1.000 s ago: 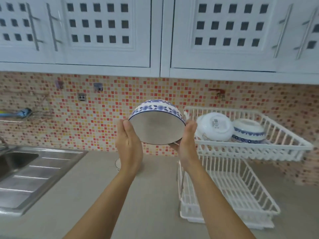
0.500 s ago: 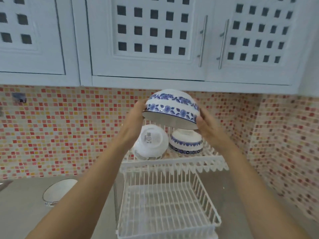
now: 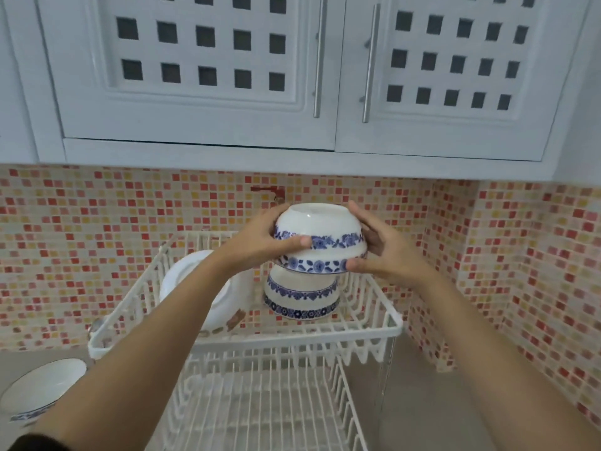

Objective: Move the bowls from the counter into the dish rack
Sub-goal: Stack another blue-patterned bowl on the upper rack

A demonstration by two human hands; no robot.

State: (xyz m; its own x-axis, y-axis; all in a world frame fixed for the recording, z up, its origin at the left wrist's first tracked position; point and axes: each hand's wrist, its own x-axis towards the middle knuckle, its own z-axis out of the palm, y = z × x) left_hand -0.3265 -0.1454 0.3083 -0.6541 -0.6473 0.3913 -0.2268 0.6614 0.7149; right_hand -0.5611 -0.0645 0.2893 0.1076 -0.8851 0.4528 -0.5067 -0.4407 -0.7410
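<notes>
A: Held bowl [image 3: 320,237] — upside down, white, two blue floral bands. Clamped between both hands above the upper tier of the dish rack [image 3: 367,333].

B: Grip?

A: Left hand [image 3: 260,244] wrapped round the 9 o'clock side, thumb across the upper band. Right hand [image 3: 387,252] cupped at the 3 o'clock side, thumb under the rim, fingers behind. Both partly curled, closed on the bowl.

B: Position against the rest?

A: Directly over a second inverted bowl [image 3: 300,296] of like pattern, standing in the upper tier at about 1 o'clock from rack centre. Rim of held bowl overlaps the top of that one in view; touching or just above, cannot tell.

B: Other contents, upper tier?

A: White bowl [image 3: 192,281] tilted on its side at 9 o'clock of the patterned one, partly hidden by the left forearm. Some small brown mark near its lower edge, unclear.

B: Lower tier?

A: Bare white wire visible only.

B: Counter?

A: One bowl [image 3: 42,387] upright at 8 o'clock of the rack, blue trim at the base. Grey counter [image 3: 422,402], mosaic tile wall [image 3: 520,255] behind, white cabinets [image 3: 195,118] above.
</notes>
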